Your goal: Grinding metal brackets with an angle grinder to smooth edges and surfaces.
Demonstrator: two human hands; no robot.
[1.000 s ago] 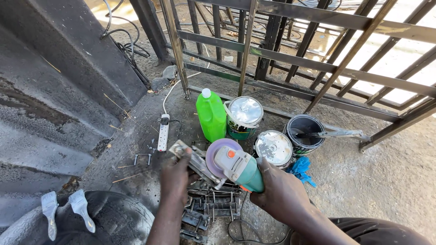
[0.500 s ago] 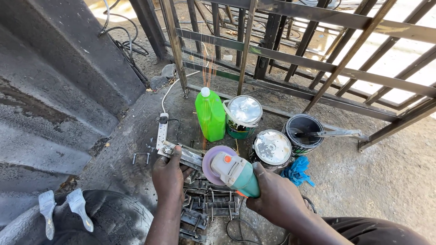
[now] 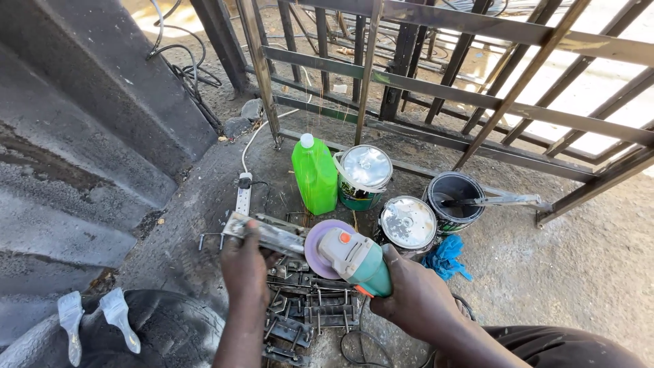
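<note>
Grinding station on concrete floor

Floor (image 3: 545, 272): rough grey concrete, outdoors, bounded by a dark metal gate frame (image 3: 436, 82) and a sloped wall at left.
Left hand (image 3: 244, 262): closed around a flat metal latch piece (image 3: 269, 234), held level above a heap of similar metal fittings (image 3: 306, 310).
Right hand (image 3: 415, 296): closed around a green angle grinder (image 3: 354, 257), its disc touching the latch piece's end.
Nearby: green plastic bottle (image 3: 315, 174), two lidded paint tins (image 3: 365, 174), one open dark bucket (image 3: 453, 194), blue rag (image 3: 446, 255), white power strip (image 3: 242, 194).

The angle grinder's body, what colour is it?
Teal green, with a grey head, on the angle grinder in the right hand; head view.
</note>
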